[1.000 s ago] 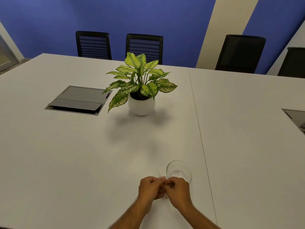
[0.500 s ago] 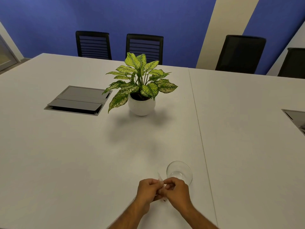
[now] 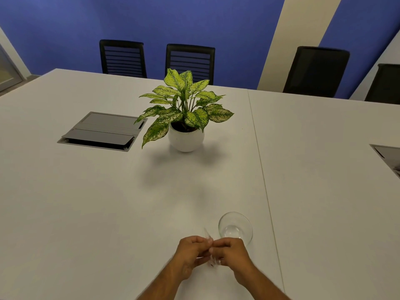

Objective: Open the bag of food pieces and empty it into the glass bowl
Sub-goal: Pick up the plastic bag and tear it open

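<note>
Here, bag: a small clear bag (image 3: 209,245) sat between the two hands at the near edge of the scene, its top corner poking up just above the fingertips and its lower end hanging below them; a dark speck showed low in it, but the contents were too small to tell
Left hand: the left hand (image 3: 190,253) was curled, fingers and thumb pressed together on the left side of the bag's upper part, knuckles turned up and forearm running in from the near edge
Right hand: the right hand (image 3: 231,253) mirrored it, fingers pinching the right side of the bag, fingertips almost meeting those of the left
Glass bowl: the glass bowl (image 3: 235,228) stood on the table just beyond the right hand, its near rim partly hidden by the knuckles; it looked bare inside
Bag and bowl: the bag was held just left of and nearer than the bowl, not over it
Table: white table (image 3: 86,202), with a seam running near to far on the right of the bowl
Further off: a potted plant (image 3: 185,118) stood well beyond the hands, a grey hatch (image 3: 104,132) to its left, black chairs (image 3: 122,58) along the far side
</note>
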